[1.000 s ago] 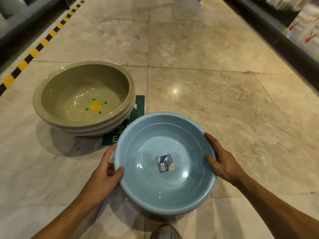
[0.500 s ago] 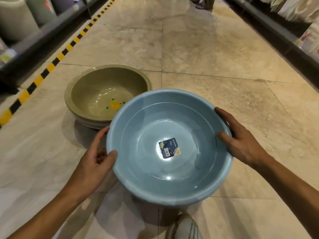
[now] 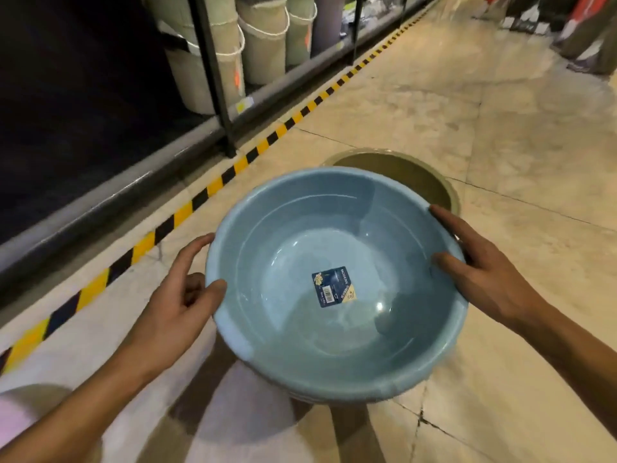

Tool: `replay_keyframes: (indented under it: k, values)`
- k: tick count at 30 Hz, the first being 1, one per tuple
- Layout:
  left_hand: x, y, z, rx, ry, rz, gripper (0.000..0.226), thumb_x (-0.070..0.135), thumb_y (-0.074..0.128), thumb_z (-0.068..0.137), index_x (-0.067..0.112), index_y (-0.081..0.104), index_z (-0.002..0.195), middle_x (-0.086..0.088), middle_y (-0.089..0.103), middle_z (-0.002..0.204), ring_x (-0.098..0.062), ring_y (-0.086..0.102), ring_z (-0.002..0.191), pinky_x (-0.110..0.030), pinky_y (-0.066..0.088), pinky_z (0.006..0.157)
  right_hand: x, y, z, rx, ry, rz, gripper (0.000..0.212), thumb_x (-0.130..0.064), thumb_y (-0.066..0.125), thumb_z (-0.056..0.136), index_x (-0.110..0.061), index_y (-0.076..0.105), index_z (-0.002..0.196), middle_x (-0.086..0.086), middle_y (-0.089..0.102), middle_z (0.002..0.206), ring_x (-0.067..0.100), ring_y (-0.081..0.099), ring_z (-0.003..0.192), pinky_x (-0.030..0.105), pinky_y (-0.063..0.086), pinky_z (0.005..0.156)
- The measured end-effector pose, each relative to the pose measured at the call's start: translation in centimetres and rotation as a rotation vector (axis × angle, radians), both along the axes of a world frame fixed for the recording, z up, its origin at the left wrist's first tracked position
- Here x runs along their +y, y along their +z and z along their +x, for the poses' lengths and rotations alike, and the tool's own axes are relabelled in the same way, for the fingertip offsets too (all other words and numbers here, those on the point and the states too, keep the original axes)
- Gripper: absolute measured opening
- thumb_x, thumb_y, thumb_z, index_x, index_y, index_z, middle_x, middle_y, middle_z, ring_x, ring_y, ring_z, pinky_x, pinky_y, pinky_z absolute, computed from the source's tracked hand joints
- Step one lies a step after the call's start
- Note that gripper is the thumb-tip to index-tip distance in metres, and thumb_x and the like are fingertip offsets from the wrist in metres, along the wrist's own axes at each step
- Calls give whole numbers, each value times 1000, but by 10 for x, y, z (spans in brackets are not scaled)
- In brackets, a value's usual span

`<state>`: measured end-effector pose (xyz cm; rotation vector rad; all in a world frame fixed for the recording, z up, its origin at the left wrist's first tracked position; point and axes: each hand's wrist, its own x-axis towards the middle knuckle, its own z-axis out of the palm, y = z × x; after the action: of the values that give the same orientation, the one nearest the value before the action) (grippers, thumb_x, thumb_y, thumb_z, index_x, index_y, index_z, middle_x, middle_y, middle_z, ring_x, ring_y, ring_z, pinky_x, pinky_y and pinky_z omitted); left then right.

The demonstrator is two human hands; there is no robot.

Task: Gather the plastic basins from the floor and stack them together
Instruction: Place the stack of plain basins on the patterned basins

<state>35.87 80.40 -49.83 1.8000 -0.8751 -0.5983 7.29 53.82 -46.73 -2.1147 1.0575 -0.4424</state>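
Note:
A round blue plastic basin (image 3: 293,329) with a dark label in its bottom is held up off the floor in the middle of the view. My left hand (image 3: 180,295) grips its left rim, thumb over the edge. My right hand (image 3: 477,272) grips its right rim the same way. More blue rims show nested under its near edge. Behind it, a stack of olive-beige basins (image 3: 424,175) rests on the floor, mostly hidden by the blue one.
A yellow-and-black hazard stripe (image 3: 213,188) runs along the floor beside a dark shelf unit (image 3: 213,71) at left, holding pale buckets (image 3: 263,45). Beige marble tiles (image 3: 500,135) stretch away to the right. A pale rounded object (image 3: 23,409) sits at the bottom left corner.
The blue basin has come up from the floor and closer to the camera, both hands still on its rim. The view has swung left toward the shelf; the olive basins now lie behind the blue one.

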Motion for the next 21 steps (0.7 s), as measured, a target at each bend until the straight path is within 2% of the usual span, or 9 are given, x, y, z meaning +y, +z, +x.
replay_keyframes:
  k: [3, 6, 7, 9, 10, 11, 14, 16, 21]
  values:
    - [41, 5, 26, -3, 105, -20, 56, 16, 53, 99, 51, 39, 141, 8, 75, 99, -10, 72, 89, -27, 53, 78, 11, 4, 59, -52, 107, -12, 61, -25, 55, 99, -56, 34, 147, -24, 44, 141, 11, 48, 122, 35, 44, 99]
    - [90, 7, 49, -22, 234, -41, 56, 11, 52, 99, 47, 42, 140, 3, 76, 97, -8, 71, 84, -15, 54, 70, 28, 2, 122, -40, 256, -32, 63, -27, 57, 95, -57, 34, 146, -21, 46, 145, 14, 50, 126, 42, 45, 103]
    - [107, 7, 53, -27, 268, -37, 56, 9, 52, 98, 46, 42, 139, 4, 76, 97, -7, 71, 82, -13, 54, 69, 36, -1, 141, -36, 302, -19, 64, -26, 57, 95, -58, 33, 145, -19, 48, 144, 15, 53, 123, 39, 48, 99]
    - [139, 7, 60, -33, 328, -23, 55, 8, 52, 98, 45, 42, 137, 13, 75, 99, -5, 71, 84, -12, 54, 70, 54, -6, 173, -49, 375, 42, 64, -22, 55, 97, -58, 33, 146, -20, 49, 140, 3, 57, 114, 19, 50, 87]
    - [156, 8, 64, -39, 367, -17, 55, 9, 52, 98, 45, 42, 138, 19, 74, 103, -5, 71, 88, -13, 55, 72, 65, -7, 189, -61, 411, 82, 64, -21, 55, 98, -57, 34, 146, -21, 49, 138, -3, 58, 110, 10, 49, 81]
    - [174, 10, 67, -53, 403, -14, 54, 12, 53, 98, 45, 41, 139, 22, 72, 109, -6, 71, 93, -17, 57, 76, 77, -6, 207, -64, 448, 110, 63, -21, 54, 98, -56, 34, 147, -21, 50, 138, -3, 58, 109, 9, 49, 79]
    - [227, 13, 73, -78, 511, 9, 51, 30, 58, 97, 46, 39, 141, 11, 71, 112, -14, 71, 96, -41, 56, 88, 114, -5, 260, -37, 540, 75, 63, -26, 55, 98, -63, 31, 143, -20, 48, 141, 16, 54, 120, 37, 49, 97]
    - [267, 14, 70, -71, 594, 31, 51, 31, 58, 97, 47, 37, 141, -3, 74, 103, -22, 71, 94, -51, 53, 94, 148, -8, 293, -42, 636, 86, 63, -26, 55, 98, -63, 31, 143, -23, 46, 140, 16, 52, 120, 40, 48, 97]
    - [365, 17, 38, -59, 814, 130, 50, 33, 56, 95, 54, 36, 136, -13, 74, 91, -29, 69, 89, -53, 52, 93, 248, -16, 360, -65, 885, 117, 61, -26, 55, 98, -67, 33, 138, -36, 48, 121, 3, 53, 109, 34, 51, 86]
